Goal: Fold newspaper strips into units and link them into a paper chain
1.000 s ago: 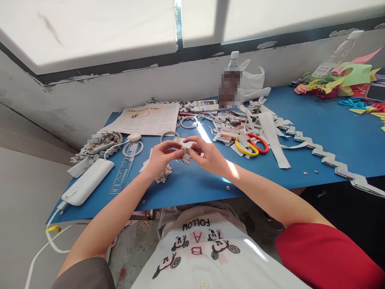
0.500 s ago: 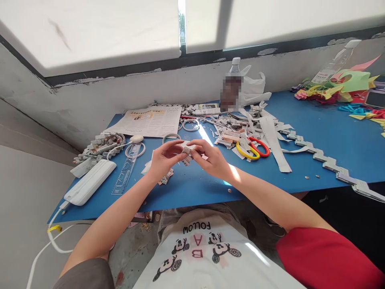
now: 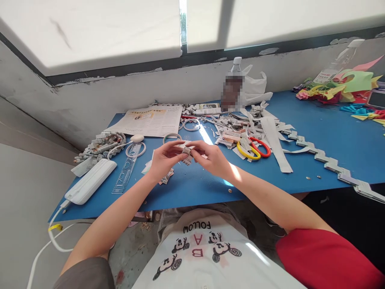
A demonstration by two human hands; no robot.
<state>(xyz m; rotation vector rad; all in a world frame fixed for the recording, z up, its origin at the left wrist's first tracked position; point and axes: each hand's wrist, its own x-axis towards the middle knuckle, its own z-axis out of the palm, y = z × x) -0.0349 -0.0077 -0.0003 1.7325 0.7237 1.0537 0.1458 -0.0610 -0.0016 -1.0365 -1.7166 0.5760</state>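
Between the fingertips, the small grey-and-white piece of folded printed paper (image 3: 186, 151) has shifted since the earliest frame: its patterned grey part now shows across the grip, where more of the printed end hung down before. Both hands stay in nearly the same position, so the change looks like a small adjustment of the fold rather than a carry.

The left hand (image 3: 162, 161) pinches the piece from one side and the right hand (image 3: 213, 161) from the other. Their fingertips nearly meet around it, above the blue desk (image 3: 188, 188). A printed end sticks out below the fingers, but the fold inside the grip is too small to read, so how firmly it sits cannot be told.

Around the hands, nothing has clearly changed place; the slight slide of everything looks like head movement. Loose printed paper pieces (image 3: 167, 176) lie just beside the left wrist, and a pale round ring (image 3: 172, 135) is just beyond the left fingers. To the right of the right hand lie the scissors with yellow and red handles (image 3: 249, 156), against a heap of cut paper strips. Farther right, a zigzag chain of folded grey-and-white paper (image 3: 331, 162) runs toward the desk edge.
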